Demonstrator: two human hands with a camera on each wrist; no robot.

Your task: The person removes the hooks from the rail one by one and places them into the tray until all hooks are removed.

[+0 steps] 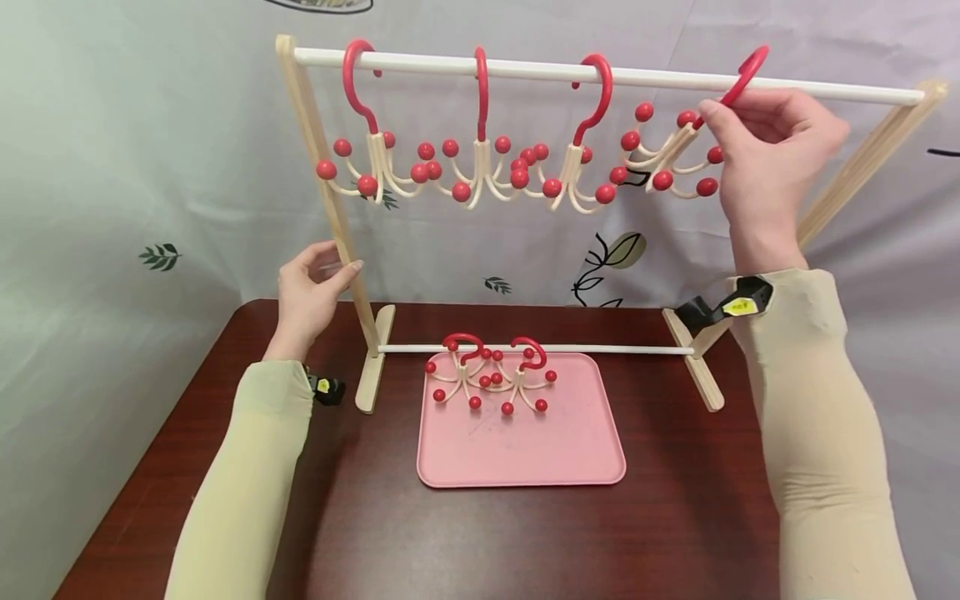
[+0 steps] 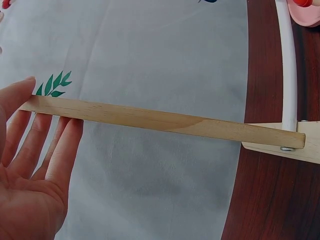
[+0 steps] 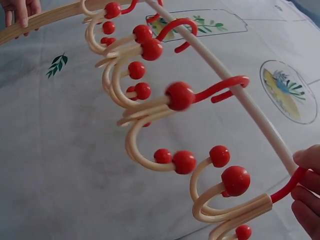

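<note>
Your right hand (image 1: 780, 158) pinches a tilted hanger (image 1: 675, 152) by its hook (image 1: 744, 81) at the rail (image 1: 660, 77); whether it's over, you can't tell. Your left hand (image 1: 307, 287) grips the post (image 1: 337, 221). The right wrist view crops the hanger's bottom. Open rail lies either side; two hangers (image 1: 462, 375) sit near the tray's (image 1: 525, 454) back edge.

I see a long, plain left sleeve (image 1: 238, 483) in pale yellow-green and an equally plain right sleeve (image 1: 828, 425) in a creamier tone, creased partway up. The left hand (image 1: 307, 292) and right hand (image 1: 780, 162) are bare. At the left cuff (image 1: 273, 379) sits a small black device (image 1: 335, 393); at the right cuff (image 1: 802, 300), a bulkier, angular black device (image 1: 697, 313). Each carries a yellow label (image 1: 741, 307), its markings too small for me to read from here.
</note>
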